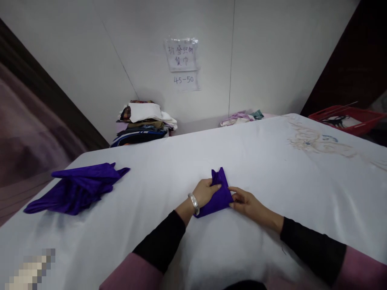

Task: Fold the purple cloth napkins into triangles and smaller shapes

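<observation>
We face a pale grey wall (266, 48) with a handwritten paper sign (182, 60) on it. Thin seams run down the wall on both sides of the sign. Left of the sign, we see a dark slanting strip (45, 84) and, farther out, a blurred pinkish surface (27, 133); well to its right stands a dark panel (356, 60). Below the sign spreads a white-covered table (242, 153), its embroidery (308, 143) to the sign's lower right. Lower left of the sign we find a fabric pile (145, 121); lower right, a smaller heap (238, 117) and, farther out, a red basket (364, 127). The light is dim and soft.
</observation>
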`<state>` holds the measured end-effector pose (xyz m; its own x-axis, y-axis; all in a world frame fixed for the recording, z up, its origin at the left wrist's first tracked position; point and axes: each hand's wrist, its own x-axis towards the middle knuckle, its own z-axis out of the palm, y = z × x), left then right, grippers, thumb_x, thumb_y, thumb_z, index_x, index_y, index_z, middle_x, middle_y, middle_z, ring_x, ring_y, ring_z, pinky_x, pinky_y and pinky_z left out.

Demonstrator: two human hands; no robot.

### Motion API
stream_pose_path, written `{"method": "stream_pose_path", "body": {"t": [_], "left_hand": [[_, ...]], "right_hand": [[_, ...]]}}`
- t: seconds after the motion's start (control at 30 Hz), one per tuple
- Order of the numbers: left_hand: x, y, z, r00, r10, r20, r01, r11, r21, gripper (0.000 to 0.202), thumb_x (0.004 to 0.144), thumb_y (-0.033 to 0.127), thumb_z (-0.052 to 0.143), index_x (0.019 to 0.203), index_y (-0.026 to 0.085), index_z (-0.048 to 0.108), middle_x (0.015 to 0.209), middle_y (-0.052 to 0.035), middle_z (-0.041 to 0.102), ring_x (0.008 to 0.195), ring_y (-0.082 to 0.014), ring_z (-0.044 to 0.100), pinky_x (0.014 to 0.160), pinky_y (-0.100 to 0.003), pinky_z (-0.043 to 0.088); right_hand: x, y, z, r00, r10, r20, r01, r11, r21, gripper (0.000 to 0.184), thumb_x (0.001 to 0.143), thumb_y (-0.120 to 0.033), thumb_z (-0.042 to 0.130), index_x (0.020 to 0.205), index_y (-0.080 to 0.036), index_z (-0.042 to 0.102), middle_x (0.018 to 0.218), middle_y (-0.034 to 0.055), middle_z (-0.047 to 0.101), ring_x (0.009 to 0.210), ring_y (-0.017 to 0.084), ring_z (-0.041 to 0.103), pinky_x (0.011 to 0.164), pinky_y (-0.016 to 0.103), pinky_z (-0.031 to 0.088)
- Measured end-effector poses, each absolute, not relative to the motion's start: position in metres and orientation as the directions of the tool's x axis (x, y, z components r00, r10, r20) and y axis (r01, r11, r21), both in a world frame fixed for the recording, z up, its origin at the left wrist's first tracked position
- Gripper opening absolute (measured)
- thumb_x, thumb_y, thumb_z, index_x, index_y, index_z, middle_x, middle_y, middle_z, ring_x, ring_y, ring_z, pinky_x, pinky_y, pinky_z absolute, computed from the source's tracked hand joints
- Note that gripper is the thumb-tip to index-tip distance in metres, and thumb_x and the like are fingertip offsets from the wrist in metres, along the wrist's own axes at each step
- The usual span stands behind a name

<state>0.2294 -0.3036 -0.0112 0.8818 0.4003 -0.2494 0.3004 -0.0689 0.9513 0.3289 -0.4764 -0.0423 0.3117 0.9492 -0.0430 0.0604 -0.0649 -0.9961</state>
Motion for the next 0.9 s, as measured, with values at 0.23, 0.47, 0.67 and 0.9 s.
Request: {"method": "stream_pose_path", "body": {"t": [0.23, 0.47, 0.67, 0.9], "left_hand": [[0.273, -0.283, -0.030, 0.874, 0.365, -0.322, 0.366, -0.058, 0.929, 0.014, 0.065, 0.027, 0.067, 0.073, 0.015, 0.064, 0.062, -0.0003, 0.064, 0.056, -0.0143, 0.057, 0.057, -0.028, 0.047], [0.284, -0.276, -0.040, 0.885, 0.316, -0.341, 0.365, -0.020, 0.931, 0.024, 0.058, 0.029, 0.075, 0.074, 0.017, 0.062, 0.065, 0.0002, 0.064, 0.059, -0.0147, 0.058, 0.060, -0.029, 0.046], [0.279, -0.274, -0.038, 0.913, 0.264, -0.310, 0.301, 0.074, 0.951, 0.029, 0.058, 0.030, 0.075, 0.079, 0.016, 0.060, 0.071, -0.0005, 0.064, 0.063, -0.0140, 0.058, 0.067, -0.031, 0.046], [0.273, -0.273, -0.031, 0.942, 0.172, -0.287, 0.252, 0.198, 0.947, 0.040, 0.058, 0.035, 0.076, 0.089, 0.015, 0.061, 0.080, -0.0035, 0.066, 0.069, -0.0151, 0.060, 0.073, -0.033, 0.045]], "right_hand": [[0.336, -0.466, -0.058, 0.403, 0.912, -0.081, -0.115, -0.037, -0.993, 0.072, 0.076, -0.031, 0.064, 0.138, -0.030, 0.028, 0.097, 0.0028, 0.057, 0.069, 0.012, 0.054, 0.059, 0.027, 0.043], [0.344, -0.464, -0.046, 0.410, 0.891, -0.196, -0.234, -0.105, -0.967, 0.087, 0.072, -0.034, 0.067, 0.142, -0.028, 0.016, 0.088, -0.0003, 0.055, 0.056, 0.008, 0.051, 0.051, 0.024, 0.043], [0.361, -0.450, -0.030, 0.391, 0.882, -0.264, -0.266, -0.166, -0.950, 0.089, 0.072, -0.034, 0.068, 0.143, -0.024, 0.014, 0.075, -0.0034, 0.058, 0.051, 0.009, 0.053, 0.050, 0.025, 0.044], [0.392, -0.429, -0.029, 0.451, 0.864, -0.225, -0.099, -0.202, -0.974, 0.065, 0.074, -0.038, 0.066, 0.130, -0.017, 0.041, 0.078, 0.0031, 0.063, 0.063, 0.013, 0.058, 0.043, 0.021, 0.036]]}}
